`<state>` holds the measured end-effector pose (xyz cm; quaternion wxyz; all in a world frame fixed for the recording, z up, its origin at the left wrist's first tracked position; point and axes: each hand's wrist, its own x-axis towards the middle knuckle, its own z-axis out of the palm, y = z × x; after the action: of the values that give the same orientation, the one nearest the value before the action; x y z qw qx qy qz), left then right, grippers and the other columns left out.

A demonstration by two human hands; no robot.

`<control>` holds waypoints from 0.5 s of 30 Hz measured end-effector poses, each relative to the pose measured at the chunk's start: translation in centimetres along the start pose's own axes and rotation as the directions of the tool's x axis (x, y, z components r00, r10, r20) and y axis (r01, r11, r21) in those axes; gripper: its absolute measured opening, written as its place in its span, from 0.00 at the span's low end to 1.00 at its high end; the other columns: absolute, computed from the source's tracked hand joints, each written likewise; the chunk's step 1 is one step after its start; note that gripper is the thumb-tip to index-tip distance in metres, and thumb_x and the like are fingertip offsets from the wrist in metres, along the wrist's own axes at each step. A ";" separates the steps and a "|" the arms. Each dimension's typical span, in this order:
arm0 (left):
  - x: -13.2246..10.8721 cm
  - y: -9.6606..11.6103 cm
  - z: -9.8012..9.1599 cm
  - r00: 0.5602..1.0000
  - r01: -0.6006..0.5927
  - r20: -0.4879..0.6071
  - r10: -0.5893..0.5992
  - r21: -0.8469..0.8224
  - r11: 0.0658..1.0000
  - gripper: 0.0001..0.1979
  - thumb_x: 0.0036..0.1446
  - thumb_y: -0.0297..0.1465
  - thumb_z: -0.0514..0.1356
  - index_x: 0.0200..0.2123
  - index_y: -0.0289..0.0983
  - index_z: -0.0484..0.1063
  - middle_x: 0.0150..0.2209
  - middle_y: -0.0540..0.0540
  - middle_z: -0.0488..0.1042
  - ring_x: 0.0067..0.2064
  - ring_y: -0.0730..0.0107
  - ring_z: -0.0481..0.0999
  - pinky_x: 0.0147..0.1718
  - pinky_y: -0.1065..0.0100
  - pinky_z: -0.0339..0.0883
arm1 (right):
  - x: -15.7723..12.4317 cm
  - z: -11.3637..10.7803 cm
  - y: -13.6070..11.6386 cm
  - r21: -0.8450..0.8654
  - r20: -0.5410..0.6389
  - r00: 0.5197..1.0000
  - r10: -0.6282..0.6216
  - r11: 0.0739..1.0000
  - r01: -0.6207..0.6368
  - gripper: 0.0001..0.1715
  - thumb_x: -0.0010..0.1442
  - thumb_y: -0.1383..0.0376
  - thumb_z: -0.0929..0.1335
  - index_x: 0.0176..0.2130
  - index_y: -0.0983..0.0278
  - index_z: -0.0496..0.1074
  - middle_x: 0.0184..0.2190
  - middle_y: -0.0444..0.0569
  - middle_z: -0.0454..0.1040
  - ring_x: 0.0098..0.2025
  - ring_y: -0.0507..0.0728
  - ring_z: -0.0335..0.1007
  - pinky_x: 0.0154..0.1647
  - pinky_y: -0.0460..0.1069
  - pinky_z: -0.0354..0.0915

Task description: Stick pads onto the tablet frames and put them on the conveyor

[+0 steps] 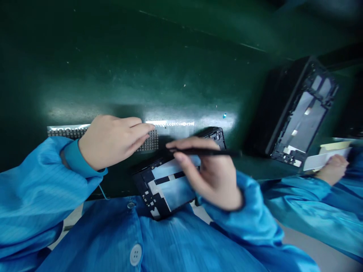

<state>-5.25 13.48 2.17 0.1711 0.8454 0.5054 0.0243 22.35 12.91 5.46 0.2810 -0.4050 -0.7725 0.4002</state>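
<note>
My left hand (116, 141) is closed, thumb and fingers pressed together, over a sheet of small dark squares (149, 141) with a shiny clear edge. Whether it pinches the sheet or a tiny piece is hidden. In my right hand (211, 173) is a slim black tweezers-like tool (218, 152), held level between thumb and fingers, its tip blurred. Beneath that hand, a black device frame (144, 185) with pale silvery panels and small white parts leans tilted against the table's near edge, close to my body. My right hand covers part of it.
To the right stands a stack of similar black frames (300, 121). Beyond it a co-worker's hand (333, 170) holds a pale, ribbed strip (314, 161). A tiny blue scrap (225, 115) lies on the dark green table (127, 68).
</note>
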 end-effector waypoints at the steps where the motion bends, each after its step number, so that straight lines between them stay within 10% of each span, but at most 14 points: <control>1: 0.0 0.0 0.0 1.000 -0.007 -0.006 0.007 0.021 1.000 0.26 0.86 0.41 0.49 0.67 0.53 0.87 0.46 0.45 0.91 0.38 0.57 0.87 0.30 0.58 0.61 | 1.6 -0.7 0.9 0.029 0.057 0.998 -0.001 1.000 -0.001 0.10 0.79 0.68 0.76 0.58 0.58 0.81 0.54 0.53 0.92 0.57 0.62 0.93 0.62 0.59 0.88; 6: 0.1 0.1 -0.1 1.000 -0.030 -0.003 0.030 0.065 0.997 0.24 0.85 0.40 0.50 0.66 0.53 0.86 0.45 0.45 0.91 0.38 0.57 0.88 0.28 0.58 0.63 | 6.3 -1.8 4.9 0.174 0.219 0.976 -0.010 0.984 -0.029 0.12 0.82 0.55 0.75 0.55 0.60 0.82 0.52 0.52 0.91 0.55 0.61 0.91 0.61 0.56 0.86; 15: 0.1 0.1 -0.3 1.000 -0.004 0.013 0.004 0.013 1.000 0.24 0.85 0.42 0.50 0.63 0.52 0.87 0.43 0.45 0.90 0.37 0.55 0.87 0.28 0.57 0.62 | 6.3 -1.1 5.0 0.168 0.219 0.976 0.022 0.984 -0.060 0.16 0.82 0.49 0.75 0.54 0.59 0.83 0.52 0.52 0.91 0.56 0.61 0.91 0.62 0.56 0.84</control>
<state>-5.19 13.57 2.52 0.1689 0.8477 0.5026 0.0158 21.95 20.44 2.51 0.2214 -0.3491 -0.7521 0.5133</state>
